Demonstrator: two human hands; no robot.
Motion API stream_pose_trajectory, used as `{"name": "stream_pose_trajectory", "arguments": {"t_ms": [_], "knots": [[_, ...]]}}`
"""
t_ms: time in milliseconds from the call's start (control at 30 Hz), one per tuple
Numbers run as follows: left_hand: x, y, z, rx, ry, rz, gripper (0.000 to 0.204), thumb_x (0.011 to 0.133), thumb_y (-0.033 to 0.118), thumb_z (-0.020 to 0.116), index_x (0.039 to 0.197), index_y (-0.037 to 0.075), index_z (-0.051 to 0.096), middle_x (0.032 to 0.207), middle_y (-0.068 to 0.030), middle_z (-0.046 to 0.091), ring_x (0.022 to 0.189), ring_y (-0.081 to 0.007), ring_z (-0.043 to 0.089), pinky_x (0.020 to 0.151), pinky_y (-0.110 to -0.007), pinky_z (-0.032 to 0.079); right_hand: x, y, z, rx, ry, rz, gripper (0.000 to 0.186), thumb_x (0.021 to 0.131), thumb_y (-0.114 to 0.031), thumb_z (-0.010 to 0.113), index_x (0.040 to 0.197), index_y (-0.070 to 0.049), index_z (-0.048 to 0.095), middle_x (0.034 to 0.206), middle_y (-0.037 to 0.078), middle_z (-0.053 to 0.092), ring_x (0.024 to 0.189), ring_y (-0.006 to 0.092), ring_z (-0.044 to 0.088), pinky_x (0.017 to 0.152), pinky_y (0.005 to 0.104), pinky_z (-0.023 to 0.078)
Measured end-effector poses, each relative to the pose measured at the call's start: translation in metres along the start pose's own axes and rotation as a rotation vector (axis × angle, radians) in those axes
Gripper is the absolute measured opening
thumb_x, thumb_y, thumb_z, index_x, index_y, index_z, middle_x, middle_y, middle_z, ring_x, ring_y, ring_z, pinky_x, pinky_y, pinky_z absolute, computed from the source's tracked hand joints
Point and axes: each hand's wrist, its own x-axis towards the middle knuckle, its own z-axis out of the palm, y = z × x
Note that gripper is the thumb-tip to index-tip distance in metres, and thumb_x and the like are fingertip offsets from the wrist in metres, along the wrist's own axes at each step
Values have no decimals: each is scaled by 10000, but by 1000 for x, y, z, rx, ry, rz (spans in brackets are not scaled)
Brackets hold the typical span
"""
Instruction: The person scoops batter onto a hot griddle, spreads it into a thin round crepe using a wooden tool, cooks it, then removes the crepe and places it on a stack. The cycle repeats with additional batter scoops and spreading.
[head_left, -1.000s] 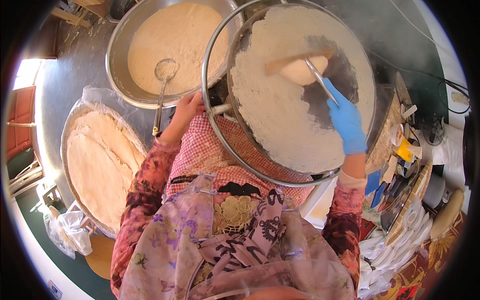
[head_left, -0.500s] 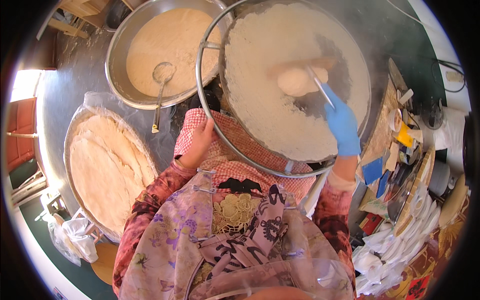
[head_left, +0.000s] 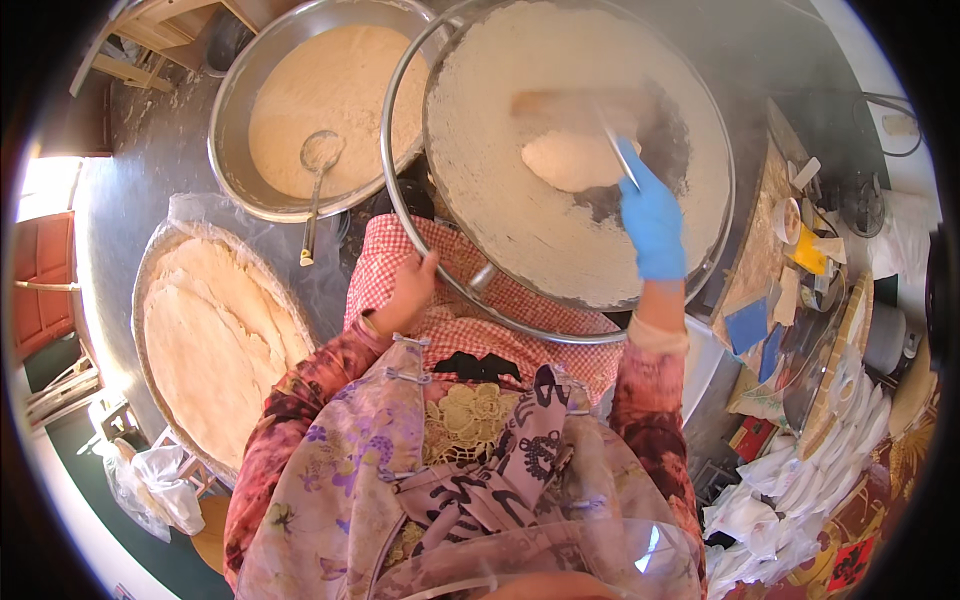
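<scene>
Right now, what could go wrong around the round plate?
The bare left hand is at the metal ring, so it might get burned if that is hot. Haze blurs the spreader in the gloved right hand, perhaps hiding bare patches. The ladle's handle juts past the basin and could get knocked.

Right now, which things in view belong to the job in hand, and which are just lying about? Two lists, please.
Belongs to the job:
spreader, held by the gloved right hand
pale dough lump
round plate with pale coating
metal ring, at the left hand
probably basin, batter, ladle, stacked pale sheets

Apparently just lying about:
white plastic bags
flat blue pieces
yellow item
</scene>
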Motion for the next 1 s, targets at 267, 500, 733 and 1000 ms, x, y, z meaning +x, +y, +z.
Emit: {"name": "stream_pose_trajectory", "arguments": {"t_ms": [267, 500, 733, 1000], "knots": [[69, 79, -61, -12, -99, 41, 295, 910, 209, 513, 854, -76, 564, 754, -148, 637, 612, -224, 624, 562, -307, 519, -36, 19, -15, -105, -99, 53, 473, 863, -175, 481, 1316, -306, 448, 972, 191, 621, 786, 273, 605, 734, 347, 457], [136, 161, -83, 357, 11, 161, 401, 884, 344, 542, 867, -50, 614, 730, -65, 629, 602, -140, 576, 544, -241, 458, 15, -9, 10, -102, -35, -57, 460, 859, -186, 492, 1304, -302, 464, 1078, 139, 625, 894, 309, 612, 796, 365, 463], [57, 105, -71, 91, 81, 246, 343, 905, 364, 510, 862, 41, 618, 694, 27, 525, 583, -60, 451, 518, -206, 357, -29, 25, -32, -69, -115, -46, 454, 860, -184, 501, 1293, -314, 469, 1021, 167, 624, 847, 323, 607, 775, 384, 463], [-19, 2, 12, -159, 25, -32, 319, 887, 281, 531, 781, -13, 593, 634, -38, 575, 528, -108, 524, 486, -253, 421, -13, 3, 8, -49, -67, -123, 463, 854, -139, 486, 1297, -275, 482, 988, 150, 637, 784, 254, 605, 732, 344, 461]]}}
